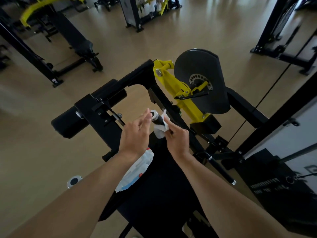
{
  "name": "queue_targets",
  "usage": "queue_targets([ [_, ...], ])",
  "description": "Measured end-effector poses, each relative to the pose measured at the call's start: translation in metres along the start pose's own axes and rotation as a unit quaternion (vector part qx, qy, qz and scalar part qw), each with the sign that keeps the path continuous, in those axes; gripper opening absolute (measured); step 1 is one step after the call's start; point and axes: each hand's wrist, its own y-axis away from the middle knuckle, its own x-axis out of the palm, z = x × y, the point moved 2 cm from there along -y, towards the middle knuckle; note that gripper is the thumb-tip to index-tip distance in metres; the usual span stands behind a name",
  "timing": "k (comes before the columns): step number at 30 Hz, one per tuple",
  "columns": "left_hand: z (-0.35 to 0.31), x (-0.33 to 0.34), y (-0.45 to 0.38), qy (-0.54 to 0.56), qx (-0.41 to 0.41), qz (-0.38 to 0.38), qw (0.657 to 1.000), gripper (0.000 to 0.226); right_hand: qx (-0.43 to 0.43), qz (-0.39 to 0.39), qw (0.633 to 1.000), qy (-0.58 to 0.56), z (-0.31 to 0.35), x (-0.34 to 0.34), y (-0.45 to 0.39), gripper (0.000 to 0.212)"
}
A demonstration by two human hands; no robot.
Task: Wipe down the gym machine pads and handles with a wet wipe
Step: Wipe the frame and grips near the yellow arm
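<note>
The right hand (177, 138) pinches a white wipe (162, 128) against the black handle (157, 118). The left hand (135, 133), fingers straight, touches the handle's near-left side.

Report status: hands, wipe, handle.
Right hand pinches wipe against handle. Left hand open beside handle's end. Nothing in the way.

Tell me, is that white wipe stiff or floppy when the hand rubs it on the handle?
Probably floppy: the wet wipe looks crumpled and bends around the handle under the right hand. It likely weighs very little, since fingers alone hold it. It may tear if pulled hard.
</note>
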Motion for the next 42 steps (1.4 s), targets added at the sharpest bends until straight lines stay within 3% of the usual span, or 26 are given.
queue_targets([
  [2,0.0,-0.002,-0.001,-0.002,-0.001,0.009,1.0,0.045,0.064,0.023,0.997,0.035,-0.02,-0.007,0.004,0.041],
  [4,0.001,-0.003,-0.002,0.002,0.004,0.01,1.0,0.045,0.106,-0.013,0.994,0.023,-0.033,-0.015,0.012,0.033],
  [6,0.002,-0.004,-0.008,-0.004,0.02,0.0,1.0,0.043,0.167,-0.127,0.978,-0.01,-0.039,-0.026,0.018,0.029],
  [8,-0.001,-0.003,-0.017,-0.036,0.052,-0.003,0.998,0.035,0.243,-0.245,0.935,-0.078,-0.047,-0.037,0.029,0.03],
  [10,-0.005,0.003,-0.027,-0.092,0.104,0.009,0.99,0.033,0.294,-0.29,0.899,-0.143,-0.051,-0.04,0.042,0.034],
  [12,-0.012,0.011,-0.03,-0.166,0.211,-0.004,0.963,0.035,0.351,-0.27,0.881,-0.166,-0.055,-0.032,0.053,0.034],
  [14,-0.011,0.027,-0.023,-0.204,0.366,-0.009,0.908,0.029,0.447,-0.233,0.844,-0.184,-0.059,-0.017,0.062,0.032],
  [16,-0.002,0.047,-0.004,-0.191,0.445,0.068,0.872,0.022,0.527,-0.201,0.787,-0.25,-0.056,-0.003,0.065,0.026],
  [19,0.031,0.074,0.019,-0.195,0.387,0.194,0.88,0.022,0.522,-0.139,0.762,-0.356,-0.053,0.014,0.055,0.016],
  [22,0.068,0.081,0.027,-0.235,0.315,0.166,0.904,0.029,0.562,-0.158,0.726,-0.364,-0.053,0.014,0.043,0.013],
  [25,0.081,0.078,0.025,-0.29,0.295,0.116,0.903,0.038,0.551,-0.169,0.74,-0.345,-0.066,0.01,0.026,0.031],
  [29,0.086,0.077,0.014,-0.422,0.208,0.106,0.876,0.059,0.513,-0.102,0.77,-0.366,-0.063,0.021,0.029,0.027],
  [32,0.086,0.083,0.01,-0.477,0.176,0.134,0.851,0.063,0.477,-0.077,0.776,-0.406,-0.059,0.04,0.058,0.051],
  [36,0.081,0.083,0.005,-0.52,0.201,0.157,0.816,0.062,0.437,-0.033,0.802,-0.407,-0.063,0.05,0.065,0.114],
  [37,0.08,0.082,0.003,-0.526,0.206,0.162,0.809,0.062,0.437,-0.023,0.802,-0.407,-0.062,0.045,0.06,0.111],
  [39,0.079,0.081,-0.001,-0.53,0.217,0.163,0.803,0.061,0.426,-0.024,0.812,-0.397,-0.056,0.032,0.048,0.07],
  [40,0.078,0.081,-0.003,-0.531,0.22,0.161,0.802,0.059,0.416,-0.022,0.825,-0.381,-0.056,0.029,0.046,0.061],
  [42,0.078,0.082,-0.005,-0.538,0.225,0.159,0.797,0.058,0.391,-0.019,0.842,-0.371,-0.055,0.032,0.049,0.075],
])
